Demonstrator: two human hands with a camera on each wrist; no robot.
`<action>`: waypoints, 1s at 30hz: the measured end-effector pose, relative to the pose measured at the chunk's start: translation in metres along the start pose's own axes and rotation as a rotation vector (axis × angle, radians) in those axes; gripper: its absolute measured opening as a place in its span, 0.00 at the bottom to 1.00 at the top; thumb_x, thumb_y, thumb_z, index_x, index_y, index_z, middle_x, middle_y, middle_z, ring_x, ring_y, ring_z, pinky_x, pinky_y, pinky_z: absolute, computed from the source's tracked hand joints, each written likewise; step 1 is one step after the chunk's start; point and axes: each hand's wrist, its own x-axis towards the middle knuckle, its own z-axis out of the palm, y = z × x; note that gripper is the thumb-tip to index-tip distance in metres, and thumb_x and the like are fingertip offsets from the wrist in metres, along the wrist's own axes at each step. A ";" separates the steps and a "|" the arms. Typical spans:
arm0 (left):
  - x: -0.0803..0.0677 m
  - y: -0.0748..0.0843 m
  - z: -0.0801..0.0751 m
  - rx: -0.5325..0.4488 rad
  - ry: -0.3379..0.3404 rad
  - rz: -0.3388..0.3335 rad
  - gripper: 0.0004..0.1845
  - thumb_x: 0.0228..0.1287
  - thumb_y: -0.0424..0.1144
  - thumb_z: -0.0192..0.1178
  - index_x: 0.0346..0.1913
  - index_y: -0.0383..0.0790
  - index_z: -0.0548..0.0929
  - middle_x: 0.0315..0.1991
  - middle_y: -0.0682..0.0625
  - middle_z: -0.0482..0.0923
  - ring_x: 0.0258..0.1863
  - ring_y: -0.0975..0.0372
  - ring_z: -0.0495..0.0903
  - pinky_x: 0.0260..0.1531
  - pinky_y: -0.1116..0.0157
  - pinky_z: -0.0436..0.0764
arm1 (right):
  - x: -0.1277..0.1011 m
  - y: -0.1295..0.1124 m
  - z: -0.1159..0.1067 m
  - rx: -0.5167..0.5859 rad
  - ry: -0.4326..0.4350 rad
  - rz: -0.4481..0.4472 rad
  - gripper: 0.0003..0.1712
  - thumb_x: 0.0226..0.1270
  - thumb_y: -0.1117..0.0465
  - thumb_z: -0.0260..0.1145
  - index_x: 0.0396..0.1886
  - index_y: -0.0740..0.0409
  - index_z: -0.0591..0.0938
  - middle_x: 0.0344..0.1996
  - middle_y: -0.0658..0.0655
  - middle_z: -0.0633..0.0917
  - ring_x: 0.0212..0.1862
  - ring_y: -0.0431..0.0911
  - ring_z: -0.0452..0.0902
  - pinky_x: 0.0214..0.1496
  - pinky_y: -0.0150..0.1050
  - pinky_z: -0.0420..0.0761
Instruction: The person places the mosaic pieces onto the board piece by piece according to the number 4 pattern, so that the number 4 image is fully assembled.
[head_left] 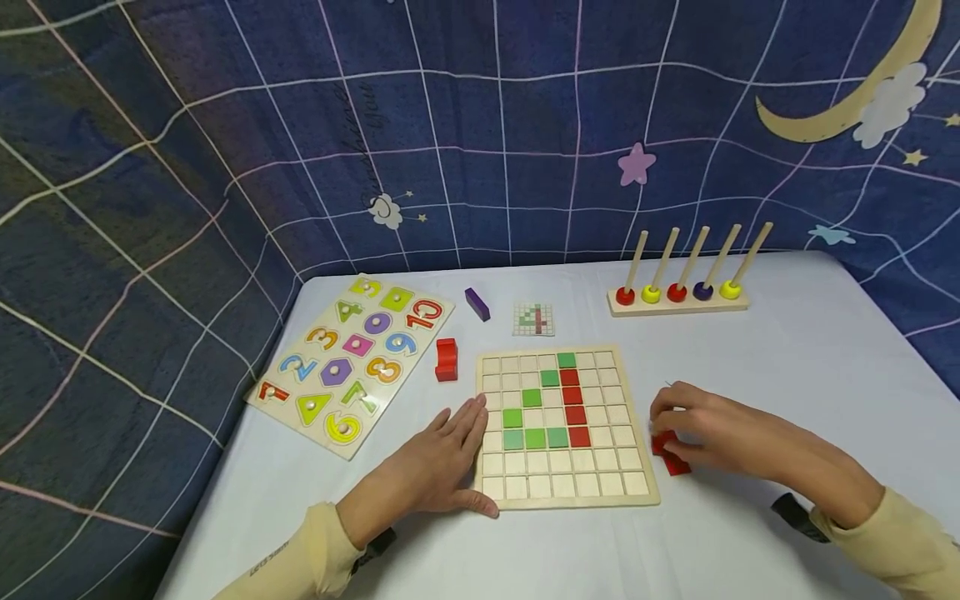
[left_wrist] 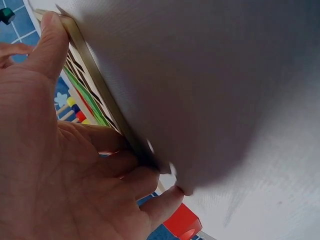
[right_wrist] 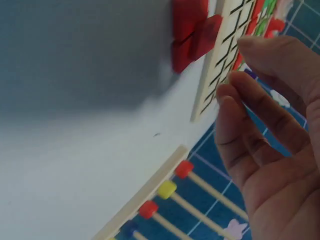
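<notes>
At the centre of the white table [head_left: 750, 350] we keep the wooden grid board [head_left: 566, 427], its cells partly filled with green and red tiles. Our left hand [head_left: 438, 462] lies flat against the board's left edge, fingers straight and thumb along the near corner; the left wrist view confirms the fingertips [left_wrist: 52, 42] pressing the frame [left_wrist: 107, 102]. We judge this contact to steady the board against sliding.

Our right hand [head_left: 720, 433] rests just beside the board's right edge, over the red block pieces [head_left: 670, 454] lying on the table. From the head view the fingers curl down toward these pieces; the right wrist view shows the fingers [right_wrist: 260, 120] loosely bent and apart from the red pieces [right_wrist: 192, 32], so we read them as relaxed and holding nothing. The pieces touch or nearly touch the board edge; we cannot tell which.

Beyond the board lies a small pattern card [head_left: 534, 318], positioned for reference. A further red block [head_left: 446, 360] and a purple block [head_left: 477, 303] stand to the board's left rear. The number puzzle [head_left: 345, 362] and the bead-and-peg rack [head_left: 678, 292] sit well apart.
</notes>
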 end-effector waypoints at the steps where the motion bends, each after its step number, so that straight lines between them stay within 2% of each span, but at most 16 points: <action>1: 0.000 0.000 0.000 -0.002 -0.002 -0.001 0.67 0.60 0.80 0.61 0.84 0.28 0.57 0.87 0.34 0.52 0.87 0.48 0.56 0.83 0.48 0.66 | -0.003 0.001 0.000 0.001 -0.005 0.004 0.18 0.50 0.69 0.86 0.37 0.47 0.91 0.43 0.46 0.84 0.46 0.41 0.78 0.44 0.35 0.90; 4: -0.001 0.000 0.001 0.000 -0.002 -0.002 0.67 0.60 0.80 0.61 0.84 0.28 0.57 0.87 0.34 0.52 0.87 0.48 0.55 0.83 0.48 0.66 | -0.009 0.005 0.005 0.019 -0.010 0.013 0.18 0.49 0.70 0.86 0.36 0.47 0.90 0.42 0.45 0.84 0.46 0.41 0.78 0.45 0.38 0.91; 10: 0.000 0.000 0.001 0.010 0.001 0.008 0.67 0.61 0.80 0.60 0.84 0.28 0.56 0.87 0.34 0.52 0.87 0.48 0.55 0.83 0.48 0.66 | -0.011 0.011 0.020 0.076 0.029 0.008 0.23 0.49 0.73 0.85 0.36 0.46 0.85 0.37 0.41 0.82 0.41 0.36 0.73 0.39 0.30 0.84; 15: 0.000 0.000 0.000 0.009 -0.001 0.008 0.67 0.61 0.79 0.61 0.84 0.28 0.56 0.87 0.34 0.51 0.87 0.48 0.55 0.83 0.48 0.66 | -0.011 0.012 0.021 0.074 0.045 0.009 0.22 0.48 0.73 0.84 0.34 0.46 0.84 0.36 0.40 0.82 0.40 0.35 0.72 0.37 0.29 0.81; 20: 0.000 0.001 -0.001 -0.002 -0.017 -0.001 0.67 0.61 0.79 0.61 0.84 0.28 0.55 0.87 0.35 0.51 0.88 0.48 0.55 0.83 0.48 0.65 | -0.011 0.014 0.021 0.067 0.032 0.011 0.21 0.49 0.71 0.84 0.37 0.47 0.85 0.36 0.41 0.80 0.41 0.34 0.70 0.37 0.27 0.79; 26: 0.001 0.001 -0.002 -0.011 -0.025 -0.009 0.67 0.60 0.79 0.62 0.84 0.29 0.55 0.87 0.35 0.50 0.88 0.48 0.54 0.84 0.48 0.65 | -0.009 0.014 0.016 0.026 0.078 -0.027 0.22 0.46 0.71 0.84 0.38 0.47 0.86 0.36 0.42 0.81 0.41 0.34 0.72 0.37 0.26 0.82; 30: 0.001 0.001 -0.002 -0.019 -0.027 -0.011 0.67 0.60 0.79 0.62 0.84 0.29 0.55 0.87 0.35 0.50 0.88 0.48 0.54 0.84 0.48 0.65 | -0.007 0.012 0.012 0.020 0.083 -0.019 0.24 0.46 0.70 0.85 0.42 0.49 0.87 0.38 0.43 0.82 0.41 0.35 0.73 0.39 0.28 0.85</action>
